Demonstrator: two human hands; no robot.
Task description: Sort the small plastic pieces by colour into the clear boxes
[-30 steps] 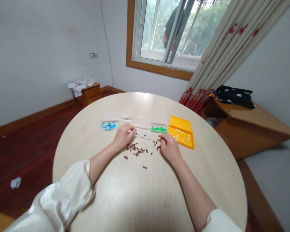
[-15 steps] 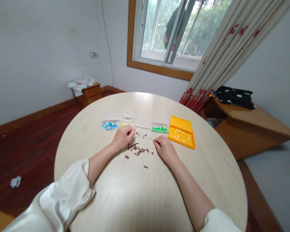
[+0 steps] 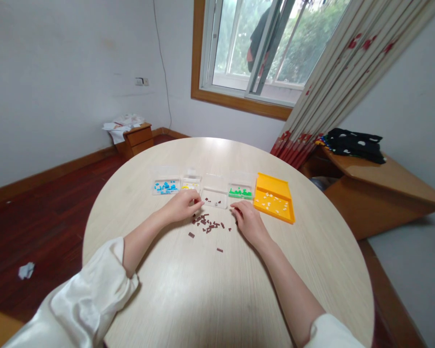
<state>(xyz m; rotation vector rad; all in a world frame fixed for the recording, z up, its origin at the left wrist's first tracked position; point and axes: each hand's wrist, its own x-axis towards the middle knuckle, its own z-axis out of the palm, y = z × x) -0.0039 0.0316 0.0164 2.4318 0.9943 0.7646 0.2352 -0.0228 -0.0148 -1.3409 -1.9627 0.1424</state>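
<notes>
Small dark brown building bricks [image 3: 209, 224] lie in a loose heap on the table between my hands. My left hand [image 3: 184, 205] hovers at the heap's upper left, beside the clear box; its thumb and forefinger are apart and hold nothing visible. To the right of the heap, my right hand [image 3: 248, 220] has its fingers curled together; whatever lies at the fingertips is too small to make out. Behind the heap, an open clear box [image 3: 221, 205] contains a few brown bricks. Two single brown bricks, one long [image 3: 220, 250] and one wider [image 3: 191, 235], lie nearer to me.
Open clear boxes of blue bricks [image 3: 166, 187], yellow bricks [image 3: 189, 186] and green bricks [image 3: 240, 192] stand in a row on the round table [image 3: 203, 299]. A yellow case [image 3: 273, 183] with white pieces ends the row at right. A wooden cabinet [image 3: 384, 193] stands beyond the table.
My left hand's thumb and forefinger have parted, and the hand has shifted slightly away from the clear box. My right hand stays by the heap, nearly unmoved. The view has shifted a little.
</notes>
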